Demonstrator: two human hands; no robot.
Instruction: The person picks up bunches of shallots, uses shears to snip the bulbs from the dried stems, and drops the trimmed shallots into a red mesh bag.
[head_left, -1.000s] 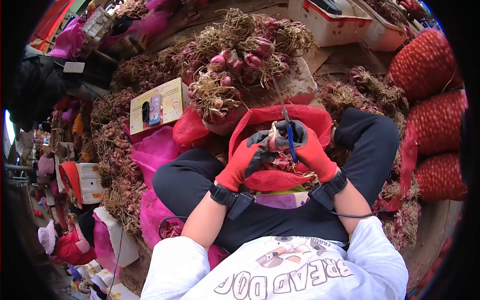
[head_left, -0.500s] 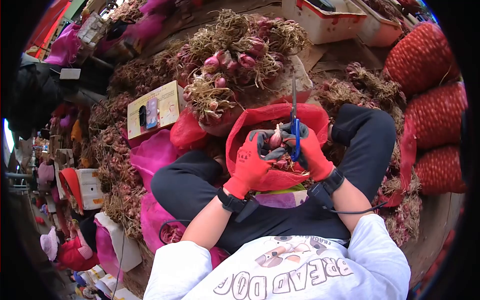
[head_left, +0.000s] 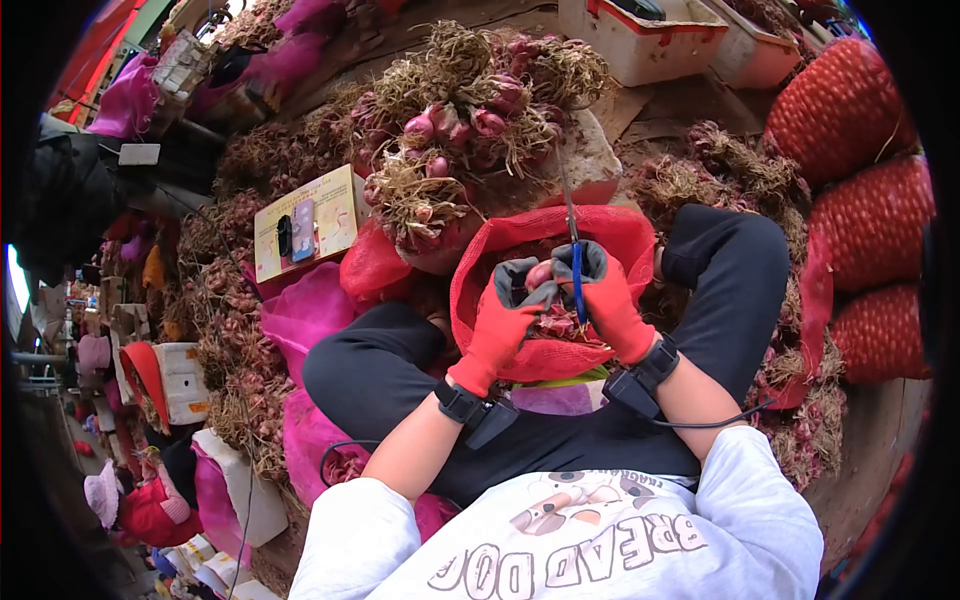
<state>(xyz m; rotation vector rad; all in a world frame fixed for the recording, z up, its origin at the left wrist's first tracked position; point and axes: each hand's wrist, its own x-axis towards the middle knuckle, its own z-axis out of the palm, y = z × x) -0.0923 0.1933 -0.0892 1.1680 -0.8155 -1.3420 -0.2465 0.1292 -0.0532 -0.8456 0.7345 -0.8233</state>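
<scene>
Between my hands is a pinkish shallot (head_left: pixel 539 276), pinched in the gloved fingers of my left hand (head_left: pixel 506 310). My right hand (head_left: pixel 608 296), in a matching red and grey glove, is closed around blue-handled scissors (head_left: pixel 577 275). Their long blades point up and away from me, and I cannot see whether they are apart. Both hands are over a red mesh bag (head_left: pixel 470 262) with its mouth spread wide and loose shallots inside. Just beyond the bag, bunches of shallots with dry tops (head_left: pixel 450 130) are heaped on a block.
A box (head_left: pixel 335 205) with a phone (head_left: pixel 303 229) on it stands to the left. Piled shallots (head_left: pixel 235 340) lie beyond my left knee. Full red net sacks (head_left: pixel 868 235) are stacked at the right, with white foam crates (head_left: pixel 640 45) at the back. Wrist cables run beside both arms.
The scissors have tilted and shifted left and down with my right hand. The shallot has turned and moved slightly left in my left fingers.
</scene>
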